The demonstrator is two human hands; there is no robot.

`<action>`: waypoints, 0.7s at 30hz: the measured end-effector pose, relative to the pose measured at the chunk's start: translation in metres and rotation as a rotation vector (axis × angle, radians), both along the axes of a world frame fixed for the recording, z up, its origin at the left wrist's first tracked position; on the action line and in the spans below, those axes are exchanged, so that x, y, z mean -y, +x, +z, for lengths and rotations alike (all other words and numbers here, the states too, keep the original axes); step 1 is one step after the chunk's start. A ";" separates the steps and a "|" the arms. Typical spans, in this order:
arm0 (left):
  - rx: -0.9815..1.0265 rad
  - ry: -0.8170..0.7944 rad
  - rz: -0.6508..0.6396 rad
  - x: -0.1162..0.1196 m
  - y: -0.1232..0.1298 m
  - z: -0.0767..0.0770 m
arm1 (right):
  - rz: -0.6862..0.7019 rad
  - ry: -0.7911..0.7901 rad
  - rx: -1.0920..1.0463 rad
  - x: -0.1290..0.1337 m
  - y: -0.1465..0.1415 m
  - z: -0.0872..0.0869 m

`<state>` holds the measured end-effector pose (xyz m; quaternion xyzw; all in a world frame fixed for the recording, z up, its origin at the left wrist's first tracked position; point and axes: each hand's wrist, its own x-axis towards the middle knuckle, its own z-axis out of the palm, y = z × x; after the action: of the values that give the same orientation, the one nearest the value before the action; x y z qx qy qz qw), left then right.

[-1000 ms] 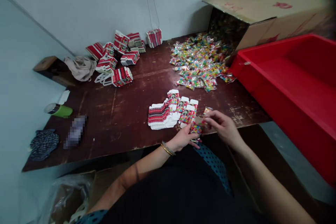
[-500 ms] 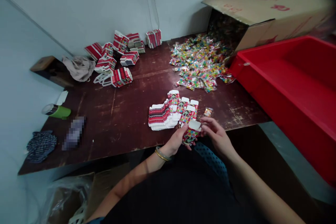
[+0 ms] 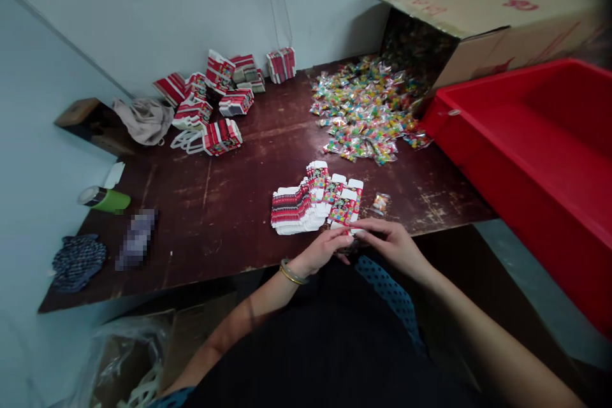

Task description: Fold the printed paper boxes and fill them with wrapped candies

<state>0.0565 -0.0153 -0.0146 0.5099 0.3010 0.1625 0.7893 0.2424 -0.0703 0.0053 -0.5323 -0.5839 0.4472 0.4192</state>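
Close to my body, at the table's front edge, my left hand grips a small printed cardboard box. The fingers of my right hand pinch the white flap at the box's top, and both hands cover most of it. Just beyond lie several flat printed cartons with white flaps, beside a fanned stack of folded cartons. A single small clear packet rests on the table beyond my right hand.
A heap of clear candy packets spills from a tipped cardboard carton at the back right. On the right stands a red plastic tray. Bundled cartons, a green cup and a checked cloth lie to the left.
My right hand has moved left onto the box's top. The box's white opening, visible before, is now covered by my fingers, and the box is tilted differently. The view has shifted slightly.
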 end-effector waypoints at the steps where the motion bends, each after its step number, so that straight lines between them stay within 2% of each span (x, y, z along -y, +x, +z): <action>1: 0.026 0.024 -0.039 0.000 -0.002 0.000 | 0.008 -0.025 -0.011 0.001 -0.001 -0.002; 4: 0.044 0.011 -0.064 0.001 -0.007 -0.002 | 0.031 0.061 0.016 0.007 -0.007 -0.012; 7: 0.056 -0.070 -0.041 0.008 -0.004 -0.007 | -0.054 0.181 0.073 0.017 -0.011 -0.022; 10: 0.074 -0.093 -0.042 0.016 0.004 -0.012 | -0.043 0.106 0.081 0.026 -0.004 -0.023; 13: 0.036 -0.001 -0.091 0.019 0.010 -0.012 | -0.024 0.007 0.052 0.029 0.005 -0.018; 16: -0.011 0.092 -0.135 0.016 0.010 -0.010 | -0.149 -0.003 0.043 0.028 0.005 -0.019; 21: -0.027 0.073 -0.169 0.011 0.002 -0.010 | -0.278 -0.045 -0.004 0.022 -0.007 -0.035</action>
<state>0.0583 -0.0265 -0.0246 0.5639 0.2614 0.0994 0.7770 0.2350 -0.0927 -0.0295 -0.6166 -0.4933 0.3989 0.4662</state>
